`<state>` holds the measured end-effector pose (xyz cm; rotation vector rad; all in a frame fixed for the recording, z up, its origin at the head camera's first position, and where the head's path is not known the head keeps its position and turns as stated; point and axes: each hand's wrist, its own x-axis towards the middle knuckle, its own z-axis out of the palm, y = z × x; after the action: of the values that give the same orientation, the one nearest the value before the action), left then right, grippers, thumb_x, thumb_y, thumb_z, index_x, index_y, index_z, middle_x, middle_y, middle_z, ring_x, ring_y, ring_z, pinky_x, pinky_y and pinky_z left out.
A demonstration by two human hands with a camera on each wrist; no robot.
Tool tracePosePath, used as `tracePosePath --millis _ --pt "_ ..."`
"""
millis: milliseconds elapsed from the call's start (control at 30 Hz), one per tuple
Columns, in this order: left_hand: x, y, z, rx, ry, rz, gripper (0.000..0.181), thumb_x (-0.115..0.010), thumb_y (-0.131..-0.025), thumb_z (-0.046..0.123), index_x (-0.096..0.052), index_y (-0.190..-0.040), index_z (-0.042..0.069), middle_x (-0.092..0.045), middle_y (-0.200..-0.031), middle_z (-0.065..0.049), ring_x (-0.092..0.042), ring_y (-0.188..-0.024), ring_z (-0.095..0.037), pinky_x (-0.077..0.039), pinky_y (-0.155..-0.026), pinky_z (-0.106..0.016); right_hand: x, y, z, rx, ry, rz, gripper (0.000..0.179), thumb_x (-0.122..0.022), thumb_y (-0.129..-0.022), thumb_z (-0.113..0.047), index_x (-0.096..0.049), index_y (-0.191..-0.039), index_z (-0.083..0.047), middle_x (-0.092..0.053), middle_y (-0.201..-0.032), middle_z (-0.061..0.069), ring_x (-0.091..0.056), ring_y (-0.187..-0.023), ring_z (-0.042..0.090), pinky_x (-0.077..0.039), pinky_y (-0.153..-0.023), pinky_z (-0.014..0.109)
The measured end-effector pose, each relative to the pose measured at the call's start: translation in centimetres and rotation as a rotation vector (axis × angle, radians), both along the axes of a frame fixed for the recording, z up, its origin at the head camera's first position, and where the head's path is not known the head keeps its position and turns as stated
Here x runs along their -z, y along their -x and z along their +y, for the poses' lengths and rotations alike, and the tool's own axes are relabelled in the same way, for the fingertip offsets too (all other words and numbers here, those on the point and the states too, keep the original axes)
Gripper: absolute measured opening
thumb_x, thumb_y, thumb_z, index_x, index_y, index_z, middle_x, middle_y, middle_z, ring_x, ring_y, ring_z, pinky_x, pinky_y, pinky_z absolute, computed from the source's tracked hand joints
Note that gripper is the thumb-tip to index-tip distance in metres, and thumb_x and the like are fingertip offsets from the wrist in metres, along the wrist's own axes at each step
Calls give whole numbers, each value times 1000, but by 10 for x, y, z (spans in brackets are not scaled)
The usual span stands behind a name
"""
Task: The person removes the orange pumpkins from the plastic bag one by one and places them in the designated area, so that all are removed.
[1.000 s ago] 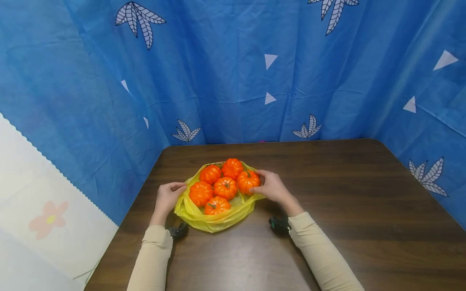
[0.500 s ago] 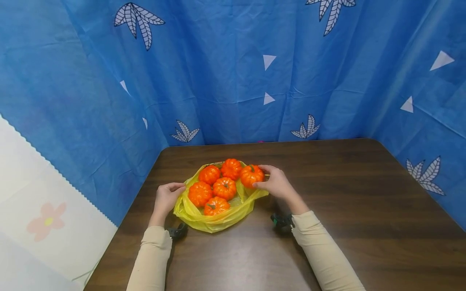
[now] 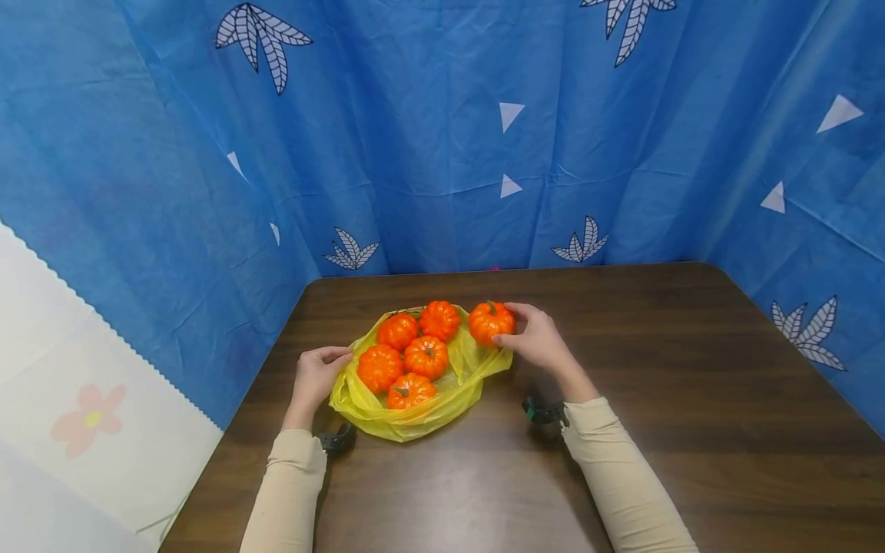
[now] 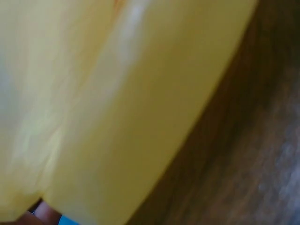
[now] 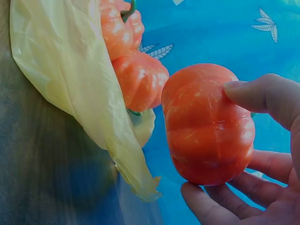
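Observation:
A yellow plastic bag (image 3: 415,426) lies opened out on the table with several small orange pumpkins (image 3: 426,358) inside. My left hand (image 3: 318,378) pinches the bag's left rim between thumb and fingers. In the left wrist view the yellow plastic (image 4: 131,117) fills most of the picture, and only a bit of a finger (image 4: 46,212) shows below it. One orange pumpkin (image 3: 491,322) with a green stem is held up over the bag's right edge by my right hand (image 3: 542,342). The right wrist view shows that pumpkin (image 5: 208,126) between the thumb and the fingers, apart from the others.
The brown wooden table (image 3: 657,384) stretches out to the right and in front. Blue curtains (image 3: 429,138) with leaf patterns hang behind it and at the sides. Black wrist straps (image 3: 339,439) sit at both wrists.
My right hand has lifted one pumpkin out from among the others and moved it to the right and away from me. The left hand stays at the bag's rim.

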<state>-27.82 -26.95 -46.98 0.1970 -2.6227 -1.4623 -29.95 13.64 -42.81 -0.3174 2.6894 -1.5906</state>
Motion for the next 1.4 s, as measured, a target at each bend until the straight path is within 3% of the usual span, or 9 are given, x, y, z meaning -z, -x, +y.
tracePosePath --millis 333,867,1400 --pt "0 0 -1 -8 6 5 25 -68 -96 17 -75 -114 3 -73 -112 -20 -69 -86 -20 -59 -76 -23 0 4 14 95 69 46 72 -77 -86 -15 -44 -148 0 -48 -147 23 -56 -124 41 -51 -102 50" --pt "0 1 -1 -13 -4 -8 24 -68 -95 17 -75 -113 3 -74 -112 -19 -68 -86 -19 -58 -74 -20 15 17 40 270 216 -29 75 -73 -90 -11 -35 -154 -5 -39 -157 21 -45 -139 40 -40 -114 49" --pt "1 2 -2 -6 -10 -17 25 -68 -95 18 -75 -114 3 -73 -113 -20 -69 -86 -19 -59 -75 -22 34 23 59 361 212 -58 75 -72 -92 -15 -33 -155 -6 -36 -159 20 -39 -144 38 -34 -118 50"
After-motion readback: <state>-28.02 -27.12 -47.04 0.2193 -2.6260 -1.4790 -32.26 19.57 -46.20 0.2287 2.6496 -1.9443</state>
